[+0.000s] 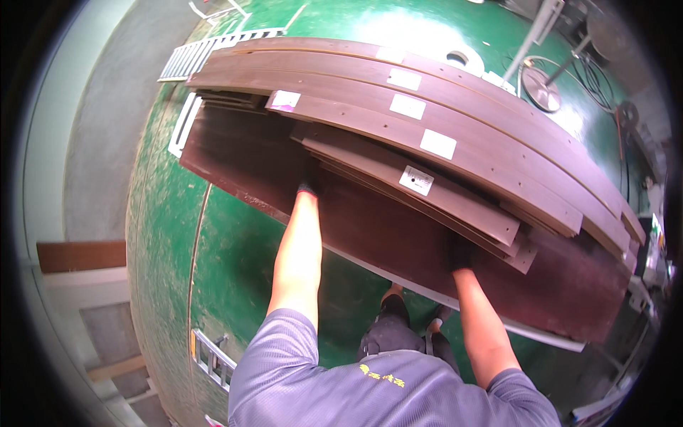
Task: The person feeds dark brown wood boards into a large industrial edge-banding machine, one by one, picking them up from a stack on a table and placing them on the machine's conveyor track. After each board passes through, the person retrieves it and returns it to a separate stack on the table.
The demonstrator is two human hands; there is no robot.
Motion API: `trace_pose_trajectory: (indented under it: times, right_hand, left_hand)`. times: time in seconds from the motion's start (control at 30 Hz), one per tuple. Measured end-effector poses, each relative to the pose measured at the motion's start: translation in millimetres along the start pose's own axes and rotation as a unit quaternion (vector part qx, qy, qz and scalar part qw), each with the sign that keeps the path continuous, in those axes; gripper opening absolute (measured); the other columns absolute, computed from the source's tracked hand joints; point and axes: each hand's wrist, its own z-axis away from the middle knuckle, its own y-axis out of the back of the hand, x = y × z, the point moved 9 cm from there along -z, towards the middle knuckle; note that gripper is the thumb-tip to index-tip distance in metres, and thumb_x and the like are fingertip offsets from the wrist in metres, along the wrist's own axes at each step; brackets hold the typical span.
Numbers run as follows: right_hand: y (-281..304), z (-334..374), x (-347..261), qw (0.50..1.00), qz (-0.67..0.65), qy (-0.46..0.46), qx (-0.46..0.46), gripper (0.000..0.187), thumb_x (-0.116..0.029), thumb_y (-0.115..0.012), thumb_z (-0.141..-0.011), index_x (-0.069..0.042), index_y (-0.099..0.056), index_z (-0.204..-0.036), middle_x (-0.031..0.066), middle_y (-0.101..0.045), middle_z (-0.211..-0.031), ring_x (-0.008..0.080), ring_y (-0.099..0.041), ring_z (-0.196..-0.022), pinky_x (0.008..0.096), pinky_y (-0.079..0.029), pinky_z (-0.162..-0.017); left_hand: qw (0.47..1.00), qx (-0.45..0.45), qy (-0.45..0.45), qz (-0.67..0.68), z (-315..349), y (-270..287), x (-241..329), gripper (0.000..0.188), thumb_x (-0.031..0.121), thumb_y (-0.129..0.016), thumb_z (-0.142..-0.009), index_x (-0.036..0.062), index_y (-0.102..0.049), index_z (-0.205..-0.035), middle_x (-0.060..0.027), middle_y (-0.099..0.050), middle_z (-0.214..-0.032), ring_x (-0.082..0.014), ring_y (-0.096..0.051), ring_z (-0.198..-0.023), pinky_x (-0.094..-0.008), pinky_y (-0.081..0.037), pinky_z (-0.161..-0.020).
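Observation:
A short stack of brown boards point(363, 164) with a white label lies on a wide dark red-brown panel point(384, 245). My left hand point(308, 181), in a dark glove, is at the near side of this stack, toward its left end. Near the stack's right end is my right hand point(461, 255), also dark-gloved. Both hands sink into the shadow by the boards, so their fingers do not show. Whether they grip the boards I cannot tell. Behind the short stack lie several longer brown boards point(491, 153), overlapping in steps, with white labels.
The panel's near edge runs just in front of my legs, above a green floor point(238, 256). A metal roller rack point(213, 53) stands beyond the far left end. A round metal base point(541, 89) with a pole and cables are at the far right. A metal frame point(213, 356) is low left.

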Motion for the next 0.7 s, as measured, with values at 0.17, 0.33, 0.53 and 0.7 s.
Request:
trace_pose_trajectory:
  times: [0.17,0.33,0.53,0.7]
  right_hand:
    - [6.2,45.7,13.5,0.993,0.073,-0.04,-0.086,0.049,-0.042,-0.046,-0.101,-0.009,-0.056,-0.136,0.0172,-0.058,-0.134,0.0351,-0.052,-0.128,0.048,-0.04,-0.109]
    - [66.1,93.4,64.1,0.984,0.045,-0.125,-0.119,0.05,-0.047,-0.054,-0.096,-0.015,-0.058,-0.134,0.0155,-0.062,-0.129,0.0335,-0.056,-0.123,0.0469,-0.042,-0.106]
    - [186.5,126.7,147.1,0.975,0.117,-0.183,0.042,0.046,-0.041,-0.054,-0.095,-0.013,-0.06,-0.13,0.0139,-0.064,-0.123,0.0313,-0.057,-0.12,0.0432,-0.043,-0.104]
    - [238.1,134.5,245.6,0.894,0.235,-0.377,-0.061,0.042,-0.029,-0.043,-0.102,-0.007,-0.054,-0.135,0.0133,-0.059,-0.131,0.0301,-0.052,-0.124,0.0406,-0.039,-0.107]
  left_hand:
    - [0.994,-0.056,-0.097,-0.02,27.6,-37.7,-8.0,0.051,0.022,-0.048,-0.097,0.0039,-0.039,-0.144,-0.025,-0.055,-0.124,-0.0438,-0.055,-0.105,-0.0502,-0.047,-0.081]
    - [0.964,-0.14,-0.219,-0.059,77.4,-97.9,3.2,0.05,0.023,-0.051,-0.096,0.0051,-0.04,-0.142,-0.0277,-0.061,-0.115,-0.048,-0.061,-0.095,-0.0531,-0.052,-0.071]
    - [0.889,-0.204,-0.379,-0.154,199.2,-155.2,157.5,0.039,0.019,-0.055,-0.09,0.0055,-0.053,-0.126,-0.0276,-0.064,-0.105,-0.0463,-0.065,-0.088,-0.0533,-0.055,-0.069]
    - [0.844,-0.139,-0.516,-0.05,288.9,-220.7,280.0,0.052,0.016,-0.058,-0.085,0.0091,-0.05,-0.136,-0.0273,-0.061,-0.116,-0.0454,-0.065,-0.094,-0.0508,-0.055,-0.074]
